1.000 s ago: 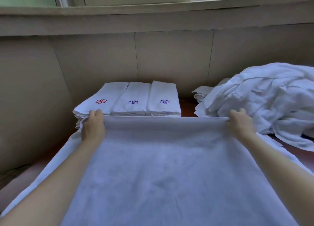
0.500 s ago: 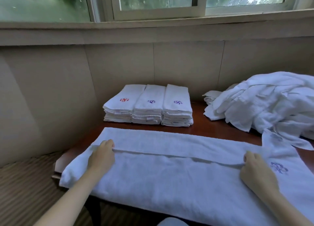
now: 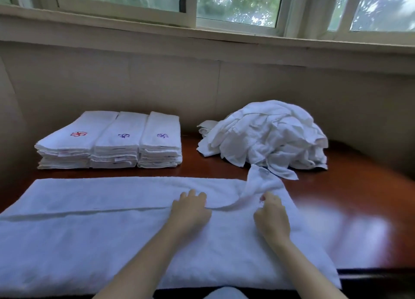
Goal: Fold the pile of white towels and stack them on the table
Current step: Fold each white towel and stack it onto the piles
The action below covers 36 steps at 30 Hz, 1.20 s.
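Observation:
A long white towel [image 3: 94,235] lies folded lengthwise across the front of the dark wooden table [image 3: 350,199]. My left hand [image 3: 190,211] rests on its folded edge near the middle, fingers slightly bent. My right hand [image 3: 270,217] pinches the towel's right end, which is lifted and curling over toward the left. Behind on the left stand three side-by-side stacks of folded towels [image 3: 112,141] with small embroidered marks. A loose pile of white towels [image 3: 267,134] sits at the back right.
A beige wall runs behind the table, with a window sill [image 3: 202,38] and windows above. The table's right part shows bare glossy wood. The towel's near edge hangs over the table's front edge.
My left hand has slid right along the fold to the towel's middle. My right hand has lifted the towel's right end and carries it leftward. The view has shifted right.

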Each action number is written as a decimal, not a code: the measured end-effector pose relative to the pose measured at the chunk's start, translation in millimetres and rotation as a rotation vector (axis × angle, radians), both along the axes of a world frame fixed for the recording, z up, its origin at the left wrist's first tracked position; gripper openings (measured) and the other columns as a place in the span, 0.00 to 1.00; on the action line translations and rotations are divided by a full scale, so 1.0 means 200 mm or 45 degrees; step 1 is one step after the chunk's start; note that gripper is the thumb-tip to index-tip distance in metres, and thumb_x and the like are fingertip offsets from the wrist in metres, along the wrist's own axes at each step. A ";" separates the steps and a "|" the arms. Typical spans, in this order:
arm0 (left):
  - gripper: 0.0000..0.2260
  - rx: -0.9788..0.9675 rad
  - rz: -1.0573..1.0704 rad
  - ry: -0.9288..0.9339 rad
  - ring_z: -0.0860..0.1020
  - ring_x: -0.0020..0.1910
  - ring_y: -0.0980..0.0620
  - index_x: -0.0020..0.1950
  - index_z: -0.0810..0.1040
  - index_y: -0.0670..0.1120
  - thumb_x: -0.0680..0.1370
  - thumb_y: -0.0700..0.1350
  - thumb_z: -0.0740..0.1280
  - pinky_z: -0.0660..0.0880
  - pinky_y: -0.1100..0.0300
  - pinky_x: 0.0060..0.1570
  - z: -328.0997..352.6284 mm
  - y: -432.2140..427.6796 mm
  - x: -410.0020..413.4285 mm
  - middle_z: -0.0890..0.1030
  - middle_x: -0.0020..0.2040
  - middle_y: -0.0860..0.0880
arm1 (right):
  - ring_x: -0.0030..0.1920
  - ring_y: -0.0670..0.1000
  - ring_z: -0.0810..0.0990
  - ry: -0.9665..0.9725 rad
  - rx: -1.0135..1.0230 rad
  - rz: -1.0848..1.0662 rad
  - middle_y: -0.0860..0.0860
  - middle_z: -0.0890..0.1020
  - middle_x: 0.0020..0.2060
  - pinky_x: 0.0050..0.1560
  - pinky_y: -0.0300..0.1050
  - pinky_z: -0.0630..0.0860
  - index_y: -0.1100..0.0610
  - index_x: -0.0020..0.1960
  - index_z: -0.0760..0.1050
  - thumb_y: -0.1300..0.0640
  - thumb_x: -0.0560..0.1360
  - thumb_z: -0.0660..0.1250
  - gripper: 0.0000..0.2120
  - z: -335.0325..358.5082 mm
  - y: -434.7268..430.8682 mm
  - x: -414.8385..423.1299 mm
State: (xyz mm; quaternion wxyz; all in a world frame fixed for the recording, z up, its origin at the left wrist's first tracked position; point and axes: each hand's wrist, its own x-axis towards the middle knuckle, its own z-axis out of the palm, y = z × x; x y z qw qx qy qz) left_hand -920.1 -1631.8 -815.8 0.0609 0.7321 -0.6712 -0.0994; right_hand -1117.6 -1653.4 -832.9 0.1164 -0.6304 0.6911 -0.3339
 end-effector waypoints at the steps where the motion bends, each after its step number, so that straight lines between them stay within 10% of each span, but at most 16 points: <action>1: 0.17 -0.061 -0.100 0.029 0.66 0.65 0.45 0.65 0.70 0.49 0.77 0.51 0.60 0.66 0.51 0.61 -0.02 -0.04 -0.09 0.69 0.64 0.47 | 0.56 0.61 0.74 -0.002 0.017 -0.030 0.59 0.77 0.54 0.47 0.49 0.67 0.63 0.55 0.74 0.69 0.71 0.57 0.15 -0.01 -0.02 -0.08; 8: 0.20 -0.435 -0.397 -0.024 0.72 0.56 0.48 0.67 0.72 0.56 0.78 0.41 0.59 0.68 0.58 0.50 -0.12 -0.14 -0.26 0.72 0.58 0.49 | 0.57 0.61 0.76 -0.001 0.305 -0.097 0.61 0.78 0.58 0.48 0.46 0.70 0.59 0.65 0.68 0.61 0.77 0.57 0.16 0.01 -0.31 -0.35; 15: 0.32 -0.778 -0.744 -0.032 0.73 0.24 0.46 0.43 0.86 0.53 0.47 0.26 0.75 0.64 0.64 0.20 -0.05 -0.10 -0.29 0.73 0.31 0.45 | 0.29 0.51 0.72 -0.166 0.610 0.140 0.53 0.74 0.33 0.28 0.41 0.69 0.54 0.41 0.71 0.65 0.74 0.56 0.09 0.18 -0.57 -0.39; 21: 0.26 -0.866 -0.793 0.073 0.73 0.27 0.44 0.43 0.86 0.47 0.54 0.22 0.73 0.71 0.58 0.19 -0.05 -0.11 -0.29 0.76 0.35 0.42 | 0.45 0.56 0.78 -0.914 0.676 -0.104 0.58 0.79 0.48 0.48 0.47 0.76 0.66 0.61 0.73 0.64 0.78 0.56 0.14 0.24 -0.64 -0.44; 24: 0.19 -0.908 -0.922 0.120 0.74 0.29 0.46 0.42 0.85 0.44 0.60 0.24 0.69 0.72 0.59 0.21 -0.03 -0.08 -0.30 0.77 0.36 0.43 | 0.35 0.56 0.75 -1.255 0.666 -0.079 0.58 0.79 0.40 0.39 0.46 0.74 0.66 0.64 0.71 0.60 0.78 0.55 0.17 0.24 -0.60 -0.52; 26: 0.18 -0.780 -1.005 0.135 0.77 0.33 0.47 0.47 0.85 0.45 0.63 0.29 0.67 0.75 0.59 0.25 -0.03 -0.06 -0.30 0.79 0.39 0.44 | 0.32 0.53 0.75 -0.997 0.816 -0.010 0.56 0.77 0.36 0.35 0.45 0.73 0.61 0.68 0.68 0.57 0.78 0.61 0.20 0.26 -0.56 -0.52; 31: 0.23 -0.437 -0.746 -0.036 0.68 0.63 0.53 0.73 0.65 0.58 0.80 0.42 0.58 0.68 0.61 0.57 -0.08 -0.06 -0.24 0.67 0.68 0.53 | 0.63 0.60 0.71 0.482 0.692 -0.118 0.59 0.68 0.66 0.55 0.49 0.71 0.58 0.69 0.63 0.61 0.75 0.65 0.24 0.28 -0.51 -0.39; 36: 0.31 -0.351 -0.399 -0.141 0.63 0.69 0.52 0.74 0.63 0.59 0.74 0.36 0.60 0.66 0.59 0.61 -0.03 -0.10 0.00 0.62 0.73 0.52 | 0.67 0.59 0.65 0.664 0.134 0.267 0.57 0.67 0.67 0.66 0.52 0.64 0.54 0.68 0.67 0.48 0.78 0.61 0.21 0.13 -0.31 0.00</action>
